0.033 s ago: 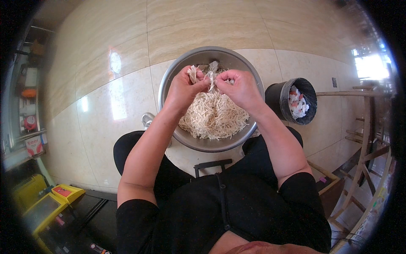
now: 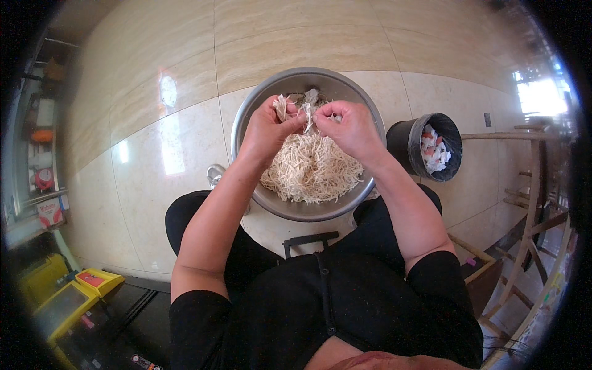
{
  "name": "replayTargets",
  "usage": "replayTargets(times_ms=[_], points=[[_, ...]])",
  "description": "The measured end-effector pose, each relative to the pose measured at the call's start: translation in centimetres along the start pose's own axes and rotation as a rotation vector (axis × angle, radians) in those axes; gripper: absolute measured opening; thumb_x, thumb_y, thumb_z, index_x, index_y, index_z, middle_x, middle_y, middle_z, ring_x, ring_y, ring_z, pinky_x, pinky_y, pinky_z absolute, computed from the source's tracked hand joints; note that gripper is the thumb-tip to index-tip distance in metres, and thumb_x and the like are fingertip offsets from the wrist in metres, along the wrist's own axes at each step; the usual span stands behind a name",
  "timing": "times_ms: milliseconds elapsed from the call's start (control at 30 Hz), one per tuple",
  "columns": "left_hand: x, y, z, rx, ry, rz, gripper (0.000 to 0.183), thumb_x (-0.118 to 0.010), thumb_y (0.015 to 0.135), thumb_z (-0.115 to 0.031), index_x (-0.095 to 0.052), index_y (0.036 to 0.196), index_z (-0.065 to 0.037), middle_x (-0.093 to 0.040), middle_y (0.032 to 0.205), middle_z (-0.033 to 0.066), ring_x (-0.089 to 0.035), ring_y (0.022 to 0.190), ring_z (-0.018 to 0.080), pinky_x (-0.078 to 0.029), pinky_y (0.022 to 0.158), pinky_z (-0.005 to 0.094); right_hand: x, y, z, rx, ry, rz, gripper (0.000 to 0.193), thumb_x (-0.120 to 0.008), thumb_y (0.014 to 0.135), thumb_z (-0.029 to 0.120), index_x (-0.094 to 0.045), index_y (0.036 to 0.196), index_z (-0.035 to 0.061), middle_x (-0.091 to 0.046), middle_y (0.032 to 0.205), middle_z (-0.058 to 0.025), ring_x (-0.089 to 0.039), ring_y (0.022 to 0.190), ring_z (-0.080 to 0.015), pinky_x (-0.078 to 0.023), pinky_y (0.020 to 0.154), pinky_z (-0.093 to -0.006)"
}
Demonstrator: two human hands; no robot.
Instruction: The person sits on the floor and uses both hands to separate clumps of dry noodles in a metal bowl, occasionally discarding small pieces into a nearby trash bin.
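Nothing seemed to have moved since the earlier frame: both hands were in the same spot. The left hand (image 2: 266,126) had its fingers curled, with a pale tuft (image 2: 281,108) tucked in them. The right hand (image 2: 351,128) had its thumb and finger close together in a narrow pinch. A thin pale strip (image 2: 308,116) was between the two hands, touching the left thumb and the right fingertips. The fingers covered parts of it, so I could not tell just where each hand gripped it.

The hands and wrists also hid some of the big round bowl (image 2: 314,213). At its far side, a whitish clump (image 2: 311,96) peeked out past the fingers, and some darker stuff near it was hard to make out. A shiny pale shape (image 2: 214,174) by the left knee was hard to make out too. On the left, a yellow case (image 2: 102,280) and a shelf ran off into the dark edge. On the right, some wooden bars (image 2: 535,185) got lost in the bright light and the rim.

The bowl was gray metal and sat on the floor between the knees. A big heap of thin, pale shreds (image 2: 308,169) lay in it, under and below the hands. Just beside the bowl, on the right, a black bin (image 2: 402,148) had crumpled white and reddish bits (image 2: 435,154) inside.
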State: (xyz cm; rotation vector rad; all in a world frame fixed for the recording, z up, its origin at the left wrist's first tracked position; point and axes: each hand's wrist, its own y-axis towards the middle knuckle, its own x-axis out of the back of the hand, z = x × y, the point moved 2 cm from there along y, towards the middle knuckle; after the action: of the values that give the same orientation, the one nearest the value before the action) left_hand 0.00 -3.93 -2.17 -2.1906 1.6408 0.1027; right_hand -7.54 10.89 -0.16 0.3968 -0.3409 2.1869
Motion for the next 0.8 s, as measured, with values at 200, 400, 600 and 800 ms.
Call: replayTargets(times_ms=[200, 400, 600, 800], points=[[0.0, -0.2, -0.4, -0.021, 0.138, 0.010, 0.019, -0.064, 0.077, -0.002, -0.048, 0.087, -0.005, -0.055, 0.077, 0.0019, -0.056, 0.068, 0.0123, -0.047, 0.062, 0.0244, 0.1, -0.5, 0.9, -0.035, -0.030, 0.023, 0.020, -0.063, 0.073, 0.021, -0.065, 0.076, 0.0013, -0.064, 0.066, -0.0121, -0.062, 0.060, -0.0183, -0.047, 0.057, -0.0294], [0.4, -0.1, -0.8, -0.048, -0.019, -0.070, 0.021, -0.064, 0.078, -0.003, -0.046, 0.090, -0.005, -0.055, 0.077, 0.0027, -0.055, 0.067, 0.0133, -0.046, 0.062, 0.0246, 1.4, 0.1, 0.7, -0.049, -0.081, -0.106, 0.020, -0.063, 0.073, 0.021, -0.065, 0.078, 0.0016, -0.064, 0.067, -0.0111, -0.061, 0.059, -0.0166, -0.047, 0.056, -0.0287], [0.0, -0.1, -0.3, -0.015, -0.007, 0.010, 0.024, -0.066, 0.076, -0.001, -0.047, 0.091, -0.006, -0.056, 0.078, 0.0035, -0.057, 0.069, 0.0141, -0.047, 0.063, 0.0253, -0.3, -0.1, 0.1, -0.010, 0.088, 0.004, 0.020, -0.063, 0.074, 0.022, -0.066, 0.079, 0.0024, -0.063, 0.066, -0.0119, -0.062, 0.059, -0.0169, -0.047, 0.056, -0.0286], [-0.1, -0.1, -0.1, -0.005, 0.058, 0.049, 0.023, -0.067, 0.075, -0.002, -0.048, 0.087, -0.006, -0.055, 0.079, 0.0033, -0.057, 0.070, 0.0139, -0.047, 0.065, 0.0263, -0.1, -0.2, 0.1, -0.011, -0.029, 0.021, 0.019, -0.063, 0.072, 0.020, -0.065, 0.076, 0.0021, -0.062, 0.064, -0.0131, -0.060, 0.058, -0.0179, -0.046, 0.056, -0.0299]])
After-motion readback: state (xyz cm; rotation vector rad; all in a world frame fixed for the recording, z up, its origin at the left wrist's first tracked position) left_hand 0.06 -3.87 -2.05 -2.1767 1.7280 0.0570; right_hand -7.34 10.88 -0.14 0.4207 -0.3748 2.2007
